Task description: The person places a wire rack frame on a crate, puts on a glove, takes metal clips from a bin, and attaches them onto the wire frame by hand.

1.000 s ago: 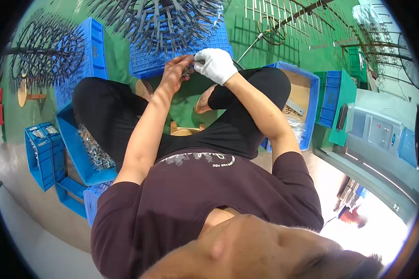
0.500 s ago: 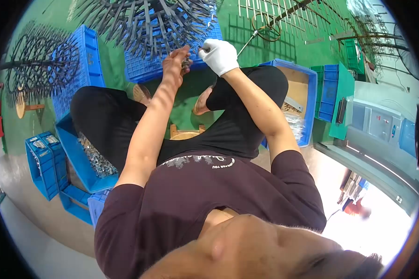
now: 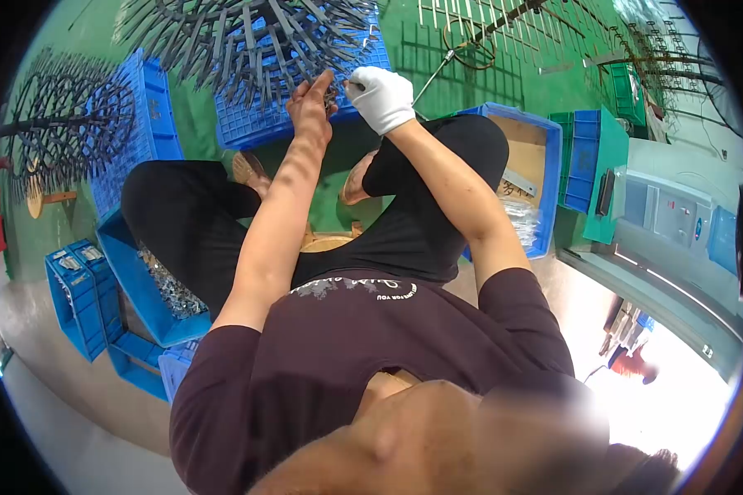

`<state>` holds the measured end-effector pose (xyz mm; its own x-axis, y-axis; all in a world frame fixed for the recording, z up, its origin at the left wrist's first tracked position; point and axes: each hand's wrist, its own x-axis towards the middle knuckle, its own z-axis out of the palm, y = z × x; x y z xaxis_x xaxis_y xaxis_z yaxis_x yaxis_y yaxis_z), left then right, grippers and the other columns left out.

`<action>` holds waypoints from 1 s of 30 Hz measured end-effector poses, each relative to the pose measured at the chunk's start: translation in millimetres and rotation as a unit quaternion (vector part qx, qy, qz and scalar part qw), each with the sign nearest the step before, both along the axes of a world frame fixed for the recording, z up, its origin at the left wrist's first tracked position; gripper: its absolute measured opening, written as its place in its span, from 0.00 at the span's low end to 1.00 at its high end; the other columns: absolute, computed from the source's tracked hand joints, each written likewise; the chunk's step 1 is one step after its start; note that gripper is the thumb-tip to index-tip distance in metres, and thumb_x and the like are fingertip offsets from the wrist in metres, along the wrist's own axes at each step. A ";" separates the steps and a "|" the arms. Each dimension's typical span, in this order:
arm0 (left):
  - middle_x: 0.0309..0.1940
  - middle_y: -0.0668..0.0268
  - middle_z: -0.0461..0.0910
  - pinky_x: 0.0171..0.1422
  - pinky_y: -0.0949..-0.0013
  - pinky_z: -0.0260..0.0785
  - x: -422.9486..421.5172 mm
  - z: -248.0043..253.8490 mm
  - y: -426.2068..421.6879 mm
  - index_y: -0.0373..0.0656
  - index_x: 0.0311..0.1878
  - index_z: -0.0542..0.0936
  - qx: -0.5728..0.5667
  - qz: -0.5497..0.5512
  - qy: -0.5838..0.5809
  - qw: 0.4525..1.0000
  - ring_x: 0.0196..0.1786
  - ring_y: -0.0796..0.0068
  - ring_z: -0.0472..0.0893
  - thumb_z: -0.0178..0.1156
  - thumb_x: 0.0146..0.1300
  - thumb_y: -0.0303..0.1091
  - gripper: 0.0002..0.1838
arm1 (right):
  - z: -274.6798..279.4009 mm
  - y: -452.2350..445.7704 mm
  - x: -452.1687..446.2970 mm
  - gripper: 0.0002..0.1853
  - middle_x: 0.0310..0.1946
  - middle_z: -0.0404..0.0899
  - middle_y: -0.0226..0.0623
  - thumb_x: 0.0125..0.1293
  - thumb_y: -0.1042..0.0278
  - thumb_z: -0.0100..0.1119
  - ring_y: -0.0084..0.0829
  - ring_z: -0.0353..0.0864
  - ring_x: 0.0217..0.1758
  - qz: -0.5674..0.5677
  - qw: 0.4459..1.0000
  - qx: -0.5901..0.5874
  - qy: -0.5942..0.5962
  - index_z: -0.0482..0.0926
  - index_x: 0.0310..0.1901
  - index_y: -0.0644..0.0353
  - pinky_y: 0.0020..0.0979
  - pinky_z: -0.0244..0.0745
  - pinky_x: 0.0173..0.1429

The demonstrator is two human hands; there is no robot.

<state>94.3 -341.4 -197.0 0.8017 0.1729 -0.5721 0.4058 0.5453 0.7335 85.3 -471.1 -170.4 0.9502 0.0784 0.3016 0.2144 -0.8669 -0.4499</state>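
The bare left grip (image 3: 311, 111) and gloved right grip (image 3: 383, 99) are edging toward the dark pronged rack (image 3: 252, 54), bringing the small parts (image 3: 330, 101) nearer it. The left is holding these by the blue crate's (image 3: 238, 124) near edge; whether the right is pinching one, I cannot tell.

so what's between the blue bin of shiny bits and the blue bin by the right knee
Head view: black-clad legs, forearms above them, a wooden stool and green floor.
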 end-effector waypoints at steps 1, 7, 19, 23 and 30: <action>0.25 0.70 0.80 0.17 0.78 0.65 -0.5 -1.9 -0.1 0.43 0.32 0.81 -0.008 0.000 -0.017 1.000 0.22 0.81 0.76 0.74 0.53 0.35 0.10 | 0.5 0.3 0.6 0.08 0.24 0.80 0.36 0.56 0.59 0.65 0.41 0.81 0.31 -0.001 1.000 0.001 0.001 0.81 0.26 0.53 0.39 0.75 0.34; 0.27 0.70 0.81 0.20 0.78 0.65 2.0 -6.3 -0.2 0.44 0.36 0.81 0.001 -0.004 -0.013 1.000 0.26 0.81 0.78 0.73 0.55 0.32 0.09 | -0.1 0.3 2.5 0.08 0.25 0.81 0.36 0.56 0.59 0.65 0.41 0.82 0.30 0.000 1.000 0.007 0.001 0.82 0.27 0.52 0.39 0.76 0.34; 0.24 0.73 0.79 0.19 0.79 0.64 3.4 -7.4 -1.2 0.46 0.33 0.81 0.004 -0.002 -0.008 1.000 0.20 0.83 0.72 0.73 0.54 0.33 0.09 | 19.9 5.8 5.3 0.08 0.27 0.83 0.37 0.55 0.58 0.62 0.41 0.83 0.33 0.008 0.997 -0.070 0.033 0.83 0.29 0.52 0.40 0.77 0.35; 0.26 0.74 0.78 0.19 0.77 0.65 2.9 -5.9 -1.2 0.48 0.34 0.81 0.012 -0.001 0.004 1.000 0.20 0.82 0.72 0.74 0.52 0.35 0.10 | 19.6 6.1 6.6 0.09 0.28 0.83 0.37 0.56 0.57 0.62 0.42 0.83 0.33 0.001 0.997 -0.060 0.043 0.83 0.31 0.52 0.40 0.77 0.37; 0.29 0.70 0.80 0.22 0.77 0.68 -9.0 -6.0 10.7 0.44 0.42 0.80 -0.032 -0.071 -0.002 0.997 0.27 0.80 0.78 0.70 0.57 0.46 0.18 | 28.0 6.4 3.5 0.10 0.28 0.83 0.38 0.56 0.56 0.63 0.42 0.84 0.34 -0.005 0.994 -0.066 0.090 0.85 0.32 0.52 0.40 0.77 0.38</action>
